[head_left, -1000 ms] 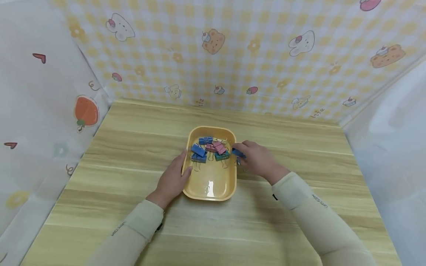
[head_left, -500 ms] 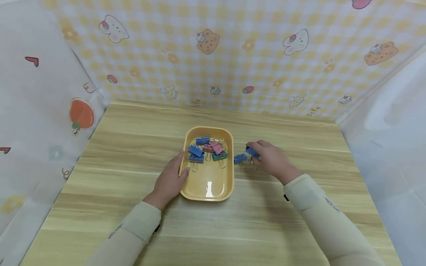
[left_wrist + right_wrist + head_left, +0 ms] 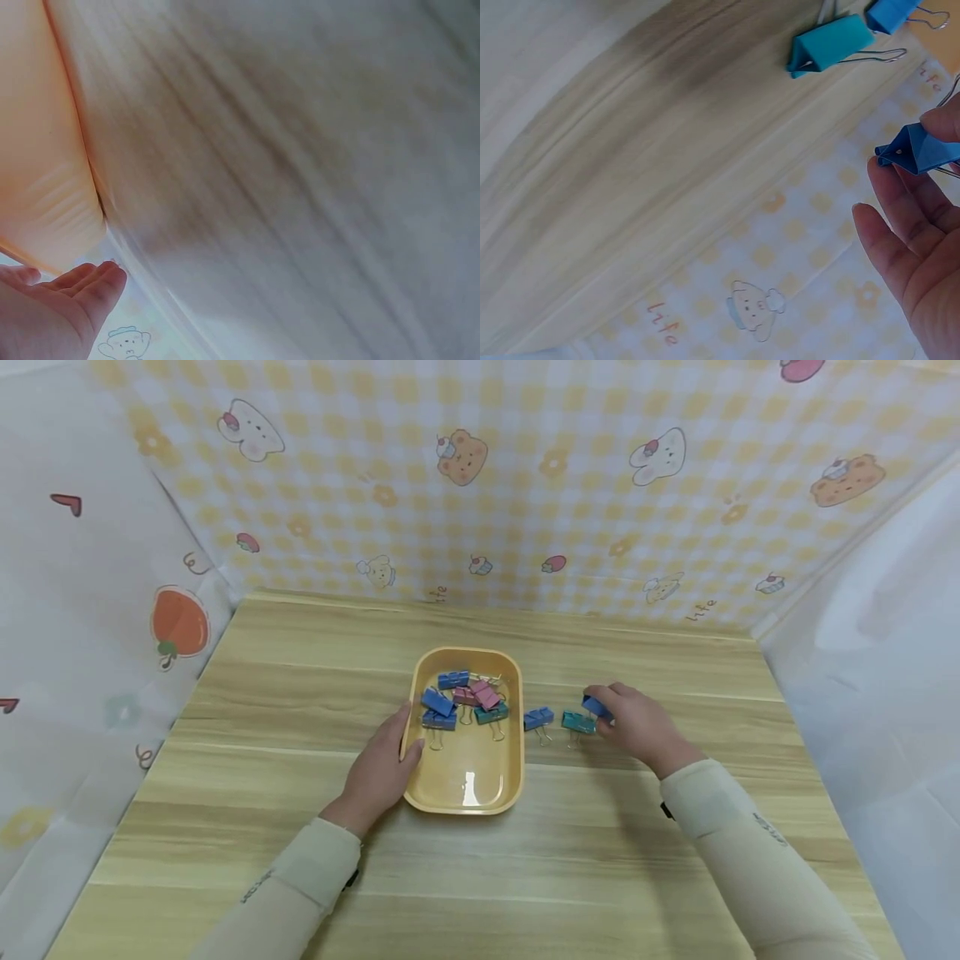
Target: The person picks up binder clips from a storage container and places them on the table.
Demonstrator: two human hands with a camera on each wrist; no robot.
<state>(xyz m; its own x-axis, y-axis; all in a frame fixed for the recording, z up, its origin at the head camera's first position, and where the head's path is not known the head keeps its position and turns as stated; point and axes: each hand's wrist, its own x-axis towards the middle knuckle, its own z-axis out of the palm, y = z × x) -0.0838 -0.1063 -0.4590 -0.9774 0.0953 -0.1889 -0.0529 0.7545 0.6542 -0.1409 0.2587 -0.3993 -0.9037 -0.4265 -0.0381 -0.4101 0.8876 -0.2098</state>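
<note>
My left hand [image 3: 372, 777] holds the yellow tray [image 3: 463, 808] by its left wall, thumb at the rim and fingers along the outside. Inside the tray's far half lie several binder clips, among them a pink binder clip [image 3: 486, 695], a green one and blue ones. My right hand [image 3: 637, 727] pinches a blue binder clip [image 3: 924, 148] between thumb and fingers, right of the tray. Just left of that hand, a teal binder clip [image 3: 578, 722] rests on the table. Another blue binder clip [image 3: 538, 718] sits between it and the tray's right wall.
The wood-grain table [image 3: 450, 885] runs back to a yellow checked wall sheet [image 3: 525, 510] with cartoon prints. White sheets [image 3: 90, 610] stand along the left and right sides.
My right hand has moved right, away from the tray, with a blue binder clip in its fingers. The blue and teal clips on the table have come into full view. My left hand stays at the tray.
</note>
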